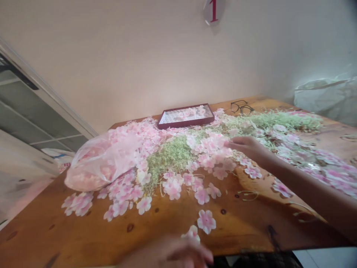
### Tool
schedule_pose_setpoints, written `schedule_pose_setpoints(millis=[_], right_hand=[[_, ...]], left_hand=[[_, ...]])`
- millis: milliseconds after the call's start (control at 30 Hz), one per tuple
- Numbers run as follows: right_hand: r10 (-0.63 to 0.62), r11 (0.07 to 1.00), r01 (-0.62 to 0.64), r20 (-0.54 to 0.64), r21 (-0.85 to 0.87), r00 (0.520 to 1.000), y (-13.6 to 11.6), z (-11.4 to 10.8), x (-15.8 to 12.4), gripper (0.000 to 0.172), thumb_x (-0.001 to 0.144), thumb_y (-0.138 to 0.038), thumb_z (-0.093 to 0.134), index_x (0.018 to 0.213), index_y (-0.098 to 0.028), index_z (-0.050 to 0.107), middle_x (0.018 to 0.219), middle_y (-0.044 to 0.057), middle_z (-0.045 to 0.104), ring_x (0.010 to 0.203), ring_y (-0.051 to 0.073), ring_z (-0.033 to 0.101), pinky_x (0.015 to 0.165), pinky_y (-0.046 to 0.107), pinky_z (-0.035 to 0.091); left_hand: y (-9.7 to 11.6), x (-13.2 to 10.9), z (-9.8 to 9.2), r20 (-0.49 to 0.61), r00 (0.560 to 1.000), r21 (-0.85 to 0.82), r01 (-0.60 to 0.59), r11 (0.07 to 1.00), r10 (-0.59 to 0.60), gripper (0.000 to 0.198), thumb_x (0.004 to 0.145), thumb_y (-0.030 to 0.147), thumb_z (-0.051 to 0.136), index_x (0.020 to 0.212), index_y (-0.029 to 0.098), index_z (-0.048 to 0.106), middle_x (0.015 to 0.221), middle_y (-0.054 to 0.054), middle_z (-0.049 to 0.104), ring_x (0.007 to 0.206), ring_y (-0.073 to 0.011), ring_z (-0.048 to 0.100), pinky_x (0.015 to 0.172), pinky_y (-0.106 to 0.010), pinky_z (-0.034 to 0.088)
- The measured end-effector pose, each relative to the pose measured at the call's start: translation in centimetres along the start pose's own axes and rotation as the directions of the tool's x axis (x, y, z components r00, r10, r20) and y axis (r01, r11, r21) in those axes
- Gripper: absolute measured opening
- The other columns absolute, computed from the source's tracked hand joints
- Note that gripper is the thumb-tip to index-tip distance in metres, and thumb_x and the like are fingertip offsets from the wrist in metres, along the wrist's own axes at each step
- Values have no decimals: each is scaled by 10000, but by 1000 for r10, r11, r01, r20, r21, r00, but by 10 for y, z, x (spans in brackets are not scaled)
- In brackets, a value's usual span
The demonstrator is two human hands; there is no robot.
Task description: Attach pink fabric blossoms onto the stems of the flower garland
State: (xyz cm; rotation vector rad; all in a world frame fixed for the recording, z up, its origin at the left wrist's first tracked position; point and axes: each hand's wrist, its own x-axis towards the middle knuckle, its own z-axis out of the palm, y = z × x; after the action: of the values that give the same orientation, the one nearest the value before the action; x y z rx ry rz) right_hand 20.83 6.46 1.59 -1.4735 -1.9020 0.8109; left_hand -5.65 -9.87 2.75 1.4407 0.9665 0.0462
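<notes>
My right hand (245,145) reaches across the table with fingers drawn together, pinching at a pink artificial flower (220,141) in the heap; the exact grip is hard to see. My left hand (173,255), smeared by motion, is at the near table edge with its fingers curved. Just beyond it lies a pale pink flower (192,232), partly hidden by the hand. One loose flower (206,222) lies face up close by. Pale green artificial stems (170,154) form a tangled pile between the pink blossoms.
A clear plastic bag (97,163) of pink petals lies at the left of the wooden table (106,236). At the back stand a dark red tray (186,123) holding a few blossoms and eyeglasses (242,107). More green stems (281,121) and a white sack (326,98) are at right.
</notes>
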Motion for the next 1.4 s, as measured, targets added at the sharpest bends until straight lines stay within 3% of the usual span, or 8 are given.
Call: schedule_pose_setpoints(millis=[67, 133, 233, 367, 567, 900, 1100, 1400], right_hand=[[0, 1000, 0, 25, -15, 1000, -1, 1, -2, 389, 675, -545, 465, 593, -172, 533, 502, -32, 348, 455, 77, 293, 428, 228, 193], [-42, 999, 45, 75, -29, 996, -2, 5, -4, 392, 672, -540, 470, 569, -166, 531, 490, -35, 326, 460, 78, 285, 431, 227, 188], [-113, 993, 117, 145, -15, 983, -2, 13, -8, 417, 682, -532, 460, 498, -158, 473, 477, -38, 285, 468, 76, 272, 438, 224, 185], [-127, 992, 126, 169, 18, 977, 4, 20, -7, 432, 685, -540, 444, 480, -160, 426, 469, -41, 282, 460, 74, 278, 434, 220, 188], [-18, 979, 25, -38, 201, 999, 15, 25, -6, 291, 664, -446, 531, 653, -158, 495, 570, -14, 478, 495, 88, 426, 449, 204, 307], [-161, 935, 104, 145, 340, 976, 13, 40, -18, 174, 692, -331, 526, 687, -159, 552, 690, 24, 571, 683, 156, 556, 640, 278, 434], [-117, 825, -3, 176, 565, 978, 2, 42, -27, 217, 708, -349, 518, 837, -174, 516, 727, 27, 592, 705, 156, 590, 656, 289, 462], [-211, 971, 206, 35, 119, 977, 2, 37, -28, 286, 738, -412, 467, 667, -155, 573, 634, 20, 573, 580, 120, 516, 527, 226, 372]], left_hand=[[14, 27, -27, -193, 979, 5, -73, 997, 73, 297, 822, 361, 339, 1074, 295, 482, 1133, -16, 498, 1102, -186, 387, 960, -365, 250], [26, 61, -51, -519, 828, 50, -218, 975, 212, 320, 775, 389, 423, 1068, 282, 494, 1117, -31, 514, 1081, -198, 417, 934, -347, 283], [36, 110, -71, -567, 763, 3, -375, 927, 310, 442, 688, 412, 535, 1096, 259, 465, 1111, -52, 509, 970, -194, 506, 811, -306, 394], [30, 143, -72, -620, 730, -27, -388, 921, 289, 309, 634, 436, 572, 735, 144, 566, 739, -35, 575, 732, -172, 573, 666, -273, 437], [14, 144, -70, -658, 733, -301, -468, 831, 174, 286, 622, 346, 616, 809, 163, 502, 747, -20, 587, 632, -124, 588, 610, -247, 454], [26, 140, -46, -658, 590, 156, -501, 851, 468, 153, 688, 321, 551, 741, 184, 596, 1124, -62, 478, 1081, -196, 419, 844, -274, 380], [26, 140, -43, -734, 538, 134, -484, 865, 415, 177, 709, 308, 531, 846, 198, 542, 814, -20, 579, 804, -142, 555, 745, -259, 417], [22, 144, -46, -729, 622, -41, -456, 889, 286, 305, 662, 358, 577, 906, 179, 533, 848, -46, 599, 830, -165, 558, 728, -263, 418]])
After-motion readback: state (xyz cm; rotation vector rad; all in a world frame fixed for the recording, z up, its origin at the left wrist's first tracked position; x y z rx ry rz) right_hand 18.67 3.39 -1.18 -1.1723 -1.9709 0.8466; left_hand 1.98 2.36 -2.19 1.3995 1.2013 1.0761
